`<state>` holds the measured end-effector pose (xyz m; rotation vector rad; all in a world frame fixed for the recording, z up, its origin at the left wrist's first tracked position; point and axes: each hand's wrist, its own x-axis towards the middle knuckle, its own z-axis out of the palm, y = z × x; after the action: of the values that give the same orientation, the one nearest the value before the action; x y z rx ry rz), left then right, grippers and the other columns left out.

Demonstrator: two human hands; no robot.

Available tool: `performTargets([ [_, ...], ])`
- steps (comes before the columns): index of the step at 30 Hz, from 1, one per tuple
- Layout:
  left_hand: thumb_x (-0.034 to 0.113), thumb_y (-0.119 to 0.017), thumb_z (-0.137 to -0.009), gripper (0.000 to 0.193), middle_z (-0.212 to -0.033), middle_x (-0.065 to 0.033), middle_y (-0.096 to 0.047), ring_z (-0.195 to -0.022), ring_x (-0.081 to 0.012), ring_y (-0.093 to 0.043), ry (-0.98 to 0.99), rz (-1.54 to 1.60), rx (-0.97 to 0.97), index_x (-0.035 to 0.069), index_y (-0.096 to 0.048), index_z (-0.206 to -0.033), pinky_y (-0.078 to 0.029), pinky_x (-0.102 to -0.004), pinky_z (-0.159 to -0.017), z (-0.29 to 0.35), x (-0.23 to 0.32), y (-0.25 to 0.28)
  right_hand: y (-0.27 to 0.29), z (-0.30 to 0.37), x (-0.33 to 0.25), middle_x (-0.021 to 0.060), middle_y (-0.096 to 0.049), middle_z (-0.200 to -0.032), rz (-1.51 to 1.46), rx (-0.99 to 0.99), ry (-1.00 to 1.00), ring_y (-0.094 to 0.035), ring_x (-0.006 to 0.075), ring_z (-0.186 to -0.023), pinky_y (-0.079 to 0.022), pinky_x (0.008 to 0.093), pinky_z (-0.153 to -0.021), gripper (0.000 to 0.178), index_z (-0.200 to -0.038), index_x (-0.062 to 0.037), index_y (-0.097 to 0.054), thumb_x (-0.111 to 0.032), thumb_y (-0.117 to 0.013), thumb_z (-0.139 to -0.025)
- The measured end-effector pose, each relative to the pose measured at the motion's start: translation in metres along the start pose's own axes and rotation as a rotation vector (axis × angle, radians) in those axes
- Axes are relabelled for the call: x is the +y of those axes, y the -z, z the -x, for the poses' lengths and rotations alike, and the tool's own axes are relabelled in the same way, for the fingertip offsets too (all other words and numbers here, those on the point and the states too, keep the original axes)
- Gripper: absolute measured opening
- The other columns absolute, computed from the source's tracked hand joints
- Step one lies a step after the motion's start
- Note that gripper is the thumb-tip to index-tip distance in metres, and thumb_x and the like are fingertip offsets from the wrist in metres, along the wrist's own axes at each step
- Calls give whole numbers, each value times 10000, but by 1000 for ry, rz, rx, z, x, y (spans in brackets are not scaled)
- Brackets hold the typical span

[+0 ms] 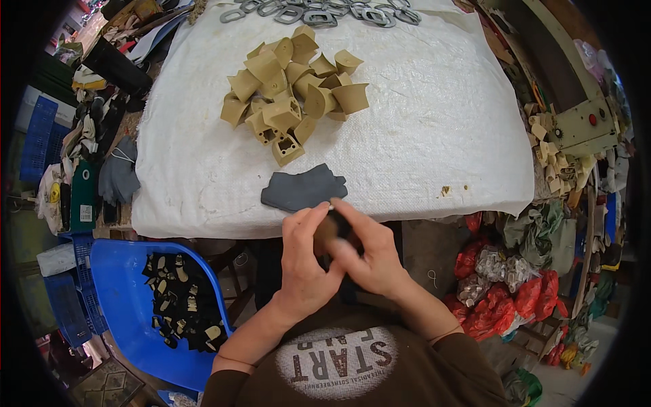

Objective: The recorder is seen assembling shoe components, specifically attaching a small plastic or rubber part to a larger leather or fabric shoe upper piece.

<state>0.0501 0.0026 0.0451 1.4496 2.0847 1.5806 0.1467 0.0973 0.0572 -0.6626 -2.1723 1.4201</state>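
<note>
At the near edge of the white-covered table, my left hand point(302, 261) and my right hand point(373, 258) are closed around a small brown and dark piece point(328, 229). Motion blurs the piece, and the fingers hide most of it, so its kind cannot be made out. Just beyond my fingertips lies a flat stack of dark grey pieces point(303, 188), which look like thin sheet or fabric. Farther up the table rests a heap of tan moulded parts point(274, 88) with curved flaps and hollow, square-ended bodies.
Several grey oval rings point(315, 17) lie at the table's far edge. A blue plastic basin point(115, 292) at lower left holds black and tan pieces. To the right stand a machine arm point(583, 125), more tan parts point(550, 159) and red plastic bags point(491, 312).
</note>
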Motion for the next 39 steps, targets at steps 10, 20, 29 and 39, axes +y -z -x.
performTargets([
  [10, 133, -407, -920, 436, -1214, -206, -488, -1081, -272, -520, 333, 520, -307, -50, -343, -1311, -373, -321, -951, 2, -4, 13, 12, -3, 15, 184, -609, -892, -123, -219, 130, -598, 297, -625, -482, 345, -619, 490, -1355, -25, -351, -141, -448, -889],
  [20, 147, -420, -910, 475, -1168, -146, -517, -1023, -187, -513, 339, 635, -461, -21, -316, -1342, -379, -290, -925, -4, -12, 21, 26, -15, 16, 124, -575, -931, -154, 42, 121, -536, 221, -875, -422, 300, -755, 215, -1026, -17, -619, -165, -551, -887],
  [29, 150, -434, -905, 482, -1078, -147, -553, -970, -177, -534, 440, 702, -611, -65, -325, -1322, -411, -292, -878, -6, -3, 27, 18, -23, 26, 127, -556, -1042, -692, -445, 49, -521, 214, -956, -412, 331, -867, 143, -876, 2, -621, -91, -513, -884],
  [39, 310, -425, -956, 426, -904, -28, -502, -739, -73, -457, 557, 803, -362, 17, -360, -1259, -393, -209, -622, 1, 0, 10, -15, -6, 27, 70, -488, -1201, -533, -87, 192, -501, 156, -918, -434, 283, -797, 379, -1153, -55, -549, -355, -407, -971],
])
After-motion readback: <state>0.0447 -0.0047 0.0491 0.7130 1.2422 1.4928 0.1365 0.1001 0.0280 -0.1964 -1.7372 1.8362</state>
